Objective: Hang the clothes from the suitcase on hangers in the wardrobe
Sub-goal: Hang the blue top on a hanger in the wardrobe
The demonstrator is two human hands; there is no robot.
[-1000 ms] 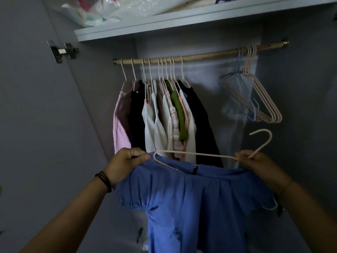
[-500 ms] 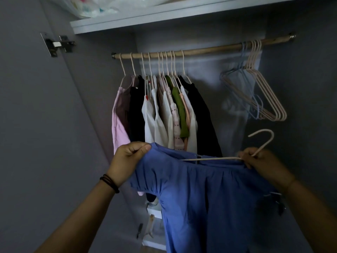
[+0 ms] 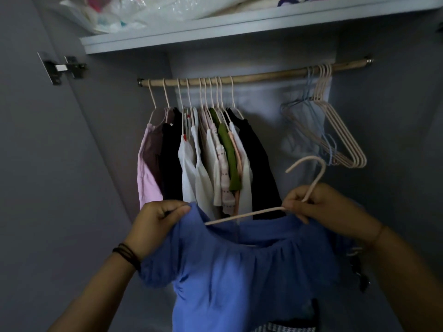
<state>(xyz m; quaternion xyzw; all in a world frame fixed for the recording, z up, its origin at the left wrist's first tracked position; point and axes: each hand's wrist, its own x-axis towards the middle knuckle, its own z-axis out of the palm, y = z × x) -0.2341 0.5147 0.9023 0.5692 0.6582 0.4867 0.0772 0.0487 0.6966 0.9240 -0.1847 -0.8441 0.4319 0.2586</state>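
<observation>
Left hand (image 3: 158,224) grip pinches a shoulder of the blue top (image 3: 239,271); right hand (image 3: 321,207) grip is curled round a pink hanger (image 3: 244,216), one arm inside the neckline. Both sit below the wardrobe rail (image 3: 263,75), near hung clothes (image 3: 215,159).

Plastic bags (image 3: 124,17) sit up top, metal hinge (image 3: 64,68) at left.

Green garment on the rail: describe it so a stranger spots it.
Find the wooden rail under the wardrobe shelf. In the packed clothes at its left end, the green garment hangs near the right side. It is the only green piece.
</observation>
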